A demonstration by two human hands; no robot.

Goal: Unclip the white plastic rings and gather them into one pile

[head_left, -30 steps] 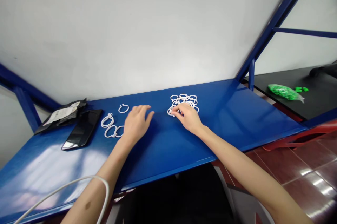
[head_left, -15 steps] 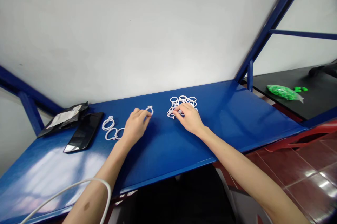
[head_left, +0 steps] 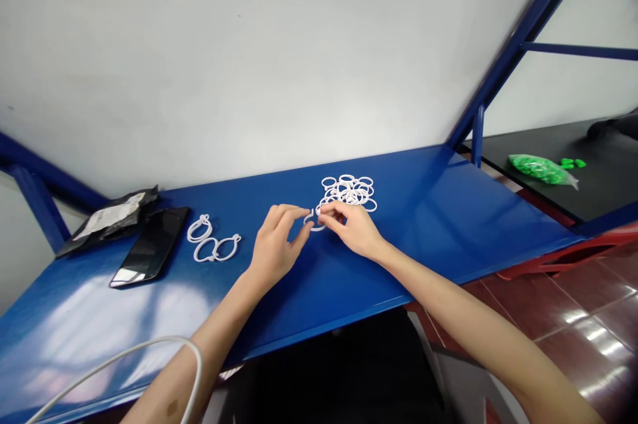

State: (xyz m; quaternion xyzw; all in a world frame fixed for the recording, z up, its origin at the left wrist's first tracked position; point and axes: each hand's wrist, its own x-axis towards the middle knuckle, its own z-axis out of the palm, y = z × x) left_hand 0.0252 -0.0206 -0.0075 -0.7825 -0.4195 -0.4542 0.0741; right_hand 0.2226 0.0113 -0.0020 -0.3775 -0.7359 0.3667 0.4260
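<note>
On the blue table (head_left: 448, 224) lies a pile of several white plastic rings (head_left: 351, 191). My left hand (head_left: 276, 248) and my right hand (head_left: 349, 228) meet just in front of the pile. Both pinch a white ring (head_left: 314, 219) between their fingertips; whether it is one ring or two I cannot tell. To the left lie a single doubled ring (head_left: 199, 229) and a joined pair of rings (head_left: 218, 249).
A black phone (head_left: 149, 246) and a black packet with a label (head_left: 112, 214) lie at the table's left end. A white cable (head_left: 114, 364) loops over my left forearm. A bag of green pieces (head_left: 538, 168) sits on a black table at right. Blue frame posts rise behind.
My left hand picked up the ring lying apart at the left and carried it right. My right hand drew back a little from the pile, and the two hands came together.
</note>
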